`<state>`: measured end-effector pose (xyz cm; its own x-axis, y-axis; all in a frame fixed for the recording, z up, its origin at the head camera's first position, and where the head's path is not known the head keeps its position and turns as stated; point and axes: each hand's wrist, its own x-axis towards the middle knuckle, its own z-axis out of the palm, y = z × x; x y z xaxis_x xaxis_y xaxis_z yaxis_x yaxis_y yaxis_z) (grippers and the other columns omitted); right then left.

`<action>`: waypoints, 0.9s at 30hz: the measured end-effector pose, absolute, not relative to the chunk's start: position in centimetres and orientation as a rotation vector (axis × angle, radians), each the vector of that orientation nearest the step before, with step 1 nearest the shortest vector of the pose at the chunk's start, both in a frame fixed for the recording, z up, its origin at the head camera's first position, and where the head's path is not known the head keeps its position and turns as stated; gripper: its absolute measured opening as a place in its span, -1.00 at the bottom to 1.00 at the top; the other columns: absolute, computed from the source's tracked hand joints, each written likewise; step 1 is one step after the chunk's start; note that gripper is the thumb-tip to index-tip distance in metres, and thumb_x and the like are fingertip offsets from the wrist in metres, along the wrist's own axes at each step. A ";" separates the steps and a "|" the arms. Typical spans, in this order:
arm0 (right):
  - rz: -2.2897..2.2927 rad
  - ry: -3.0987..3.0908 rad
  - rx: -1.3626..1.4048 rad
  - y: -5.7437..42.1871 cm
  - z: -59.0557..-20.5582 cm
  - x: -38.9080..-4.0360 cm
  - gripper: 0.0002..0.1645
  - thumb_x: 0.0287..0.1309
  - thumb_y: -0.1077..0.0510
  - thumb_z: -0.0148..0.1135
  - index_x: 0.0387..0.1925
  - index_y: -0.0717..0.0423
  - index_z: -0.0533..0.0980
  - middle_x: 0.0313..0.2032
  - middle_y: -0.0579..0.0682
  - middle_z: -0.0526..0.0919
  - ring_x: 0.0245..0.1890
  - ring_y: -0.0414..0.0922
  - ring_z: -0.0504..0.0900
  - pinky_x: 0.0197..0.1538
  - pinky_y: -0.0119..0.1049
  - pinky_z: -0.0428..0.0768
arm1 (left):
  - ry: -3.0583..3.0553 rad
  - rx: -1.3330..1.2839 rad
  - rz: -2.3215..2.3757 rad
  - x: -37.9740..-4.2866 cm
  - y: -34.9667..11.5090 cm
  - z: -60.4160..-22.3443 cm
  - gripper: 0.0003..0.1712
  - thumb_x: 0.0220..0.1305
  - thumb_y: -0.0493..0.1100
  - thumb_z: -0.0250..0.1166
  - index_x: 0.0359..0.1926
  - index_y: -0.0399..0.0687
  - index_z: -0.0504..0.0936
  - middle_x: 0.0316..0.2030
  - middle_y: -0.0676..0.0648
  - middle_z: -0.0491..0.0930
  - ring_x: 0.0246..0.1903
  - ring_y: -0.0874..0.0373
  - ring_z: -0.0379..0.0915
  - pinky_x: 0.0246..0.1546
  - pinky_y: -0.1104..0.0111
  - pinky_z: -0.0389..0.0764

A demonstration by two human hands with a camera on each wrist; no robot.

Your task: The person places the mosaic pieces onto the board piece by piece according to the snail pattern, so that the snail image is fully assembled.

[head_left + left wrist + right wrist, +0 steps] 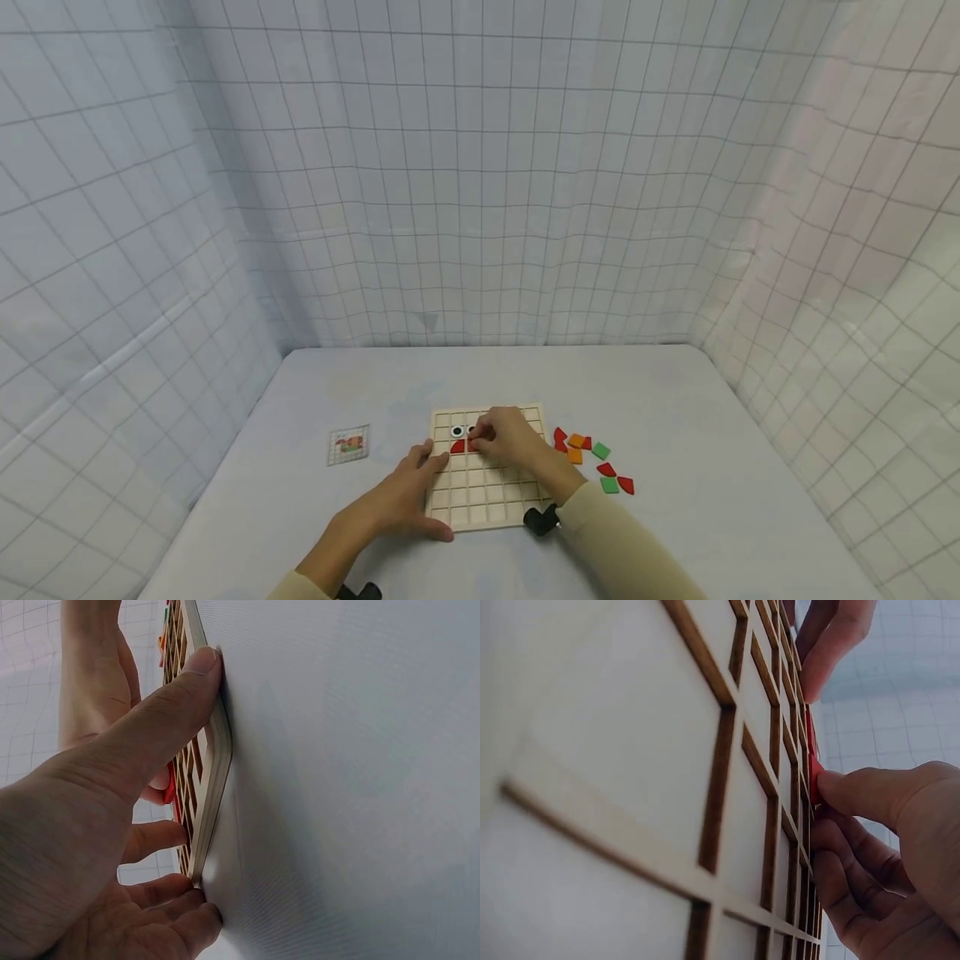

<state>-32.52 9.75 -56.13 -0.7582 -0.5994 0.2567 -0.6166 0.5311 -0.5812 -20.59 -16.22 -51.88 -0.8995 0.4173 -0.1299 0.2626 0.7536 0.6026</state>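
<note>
A wooden grid board [480, 493] lies on the table. My right hand [507, 435] is over its upper middle, thumb and fingers pinching a red piece [815, 784] at a grid cell. Just left of that sits a red quarter-round tile [457, 447], below a round eye tile [457, 432]; a second eye tile [471, 430] is partly hidden by my right fingers. My left hand [408, 496] is spread along the board's left side. Its thumb rests on the near edge and its fingertips touch the left edge, one reaching onto the grid.
Right of the board lie loose tiles: several red ones [626, 485], orange squares [574, 456] and green squares [610, 485]. A picture card [348, 444] with a grid lies to the left. White gridded curtains [480, 208] enclose the table at the back and sides.
</note>
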 end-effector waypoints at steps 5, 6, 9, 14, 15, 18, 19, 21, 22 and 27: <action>1.062 -2.821 1.052 9.0 -54.0 -30.8 -0.93 0.47 0.26 0.61 -0.22 0.07 0.90 -0.23 -0.03 0.85 -0.25 -0.33 0.64 -0.13 -0.40 0.70 | 2.691 0.528 0.862 -20.4 -16.4 -51.8 0.45 -0.01 0.16 0.94 0.76 -0.24 0.38 0.78 -0.53 0.12 0.73 -0.58 0.23 0.57 -0.38 0.54; 1.056 -2.836 1.044 9.0 -53.9 -30.7 -0.92 0.48 0.25 0.61 -0.22 0.07 0.90 -0.22 -0.03 0.86 -0.24 -0.34 0.64 -0.13 -0.41 0.69 | 2.691 0.531 0.862 -20.4 -16.4 -51.8 0.45 -0.01 0.17 0.94 0.76 -0.24 0.38 0.78 -0.53 0.12 0.73 -0.58 0.23 0.57 -0.38 0.54; 1.017 -2.874 1.018 9.0 -53.7 -30.7 -0.93 0.50 0.22 0.60 -0.19 0.04 0.92 -0.19 -0.07 0.86 -0.22 -0.37 0.62 -0.10 -0.44 0.67 | 2.693 0.537 0.859 -20.5 -16.4 -51.9 0.45 0.00 0.17 0.94 0.76 -0.24 0.37 0.79 -0.52 0.11 0.74 -0.55 0.22 0.58 -0.36 0.54; 0.969 -2.878 1.028 9.6 -53.5 -30.7 -0.95 0.49 0.19 0.61 -0.13 0.06 0.93 -0.20 -0.08 0.84 -0.23 -0.36 0.61 -0.12 -0.43 0.65 | 2.682 0.562 0.868 -20.8 -16.4 -52.1 0.45 0.02 0.18 0.93 0.77 -0.24 0.36 0.80 -0.51 0.11 0.75 -0.53 0.21 0.59 -0.36 0.53; 0.971 -2.874 1.027 9.7 -53.4 -30.7 -0.94 0.49 0.19 0.61 -0.13 0.06 0.94 -0.20 -0.08 0.84 -0.24 -0.36 0.61 -0.12 -0.43 0.65 | 2.680 0.564 0.867 -20.8 -16.3 -52.2 0.46 0.02 0.18 0.93 0.78 -0.23 0.36 0.80 -0.51 0.11 0.75 -0.53 0.20 0.59 -0.36 0.53; 0.978 -2.867 1.027 10.1 -53.1 -30.5 -0.93 0.50 0.20 0.60 -0.11 0.06 0.94 -0.18 -0.09 0.86 -0.20 -0.31 0.66 -0.08 -0.41 0.68 | 2.682 0.555 0.861 -20.8 -16.2 -52.1 0.46 0.02 0.19 0.93 0.78 -0.22 0.35 0.81 -0.50 0.10 0.75 -0.52 0.21 0.59 -0.35 0.53; 0.982 -2.864 1.025 10.2 -52.9 -30.4 -0.92 0.50 0.20 0.59 -0.10 0.06 0.94 -0.17 -0.09 0.87 -0.18 -0.29 0.69 -0.06 -0.39 0.70 | 2.684 0.547 0.863 -20.8 -16.2 -52.1 0.46 0.01 0.19 0.93 0.78 -0.22 0.35 0.81 -0.50 0.10 0.75 -0.52 0.21 0.59 -0.35 0.53; 0.982 -2.865 1.004 10.4 -52.9 -30.3 -0.90 0.52 0.20 0.58 -0.06 0.04 0.94 -0.14 -0.10 0.88 -0.14 -0.26 0.73 -0.01 -0.37 0.73 | 2.688 0.533 0.865 -20.8 -16.2 -52.1 0.46 0.01 0.19 0.93 0.78 -0.21 0.36 0.81 -0.49 0.10 0.75 -0.52 0.22 0.59 -0.35 0.53; 0.981 -2.868 0.994 10.6 -52.8 -30.3 -0.90 0.52 0.20 0.57 -0.05 0.03 0.93 -0.13 -0.11 0.88 -0.13 -0.25 0.74 0.01 -0.36 0.74 | 2.689 0.529 0.868 -20.7 -16.2 -52.0 0.46 0.00 0.18 0.94 0.78 -0.21 0.36 0.81 -0.49 0.10 0.75 -0.52 0.21 0.60 -0.35 0.53; 0.977 -2.834 0.994 12.0 -52.8 -30.2 -0.89 0.52 0.22 0.56 -0.03 0.04 0.91 -0.12 -0.09 0.87 -0.15 -0.27 0.77 -0.01 -0.36 0.79 | 2.693 0.526 0.874 -20.7 -16.1 -51.9 0.46 0.00 0.17 0.94 0.77 -0.23 0.37 0.80 -0.50 0.11 0.75 -0.53 0.21 0.61 -0.35 0.52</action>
<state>-30.24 11.99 -52.77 -0.8016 -0.5702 0.1796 -0.5597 0.6103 -0.5606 -20.70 -16.10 -51.91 -0.9005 0.4140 -0.1331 0.2570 0.7535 0.6052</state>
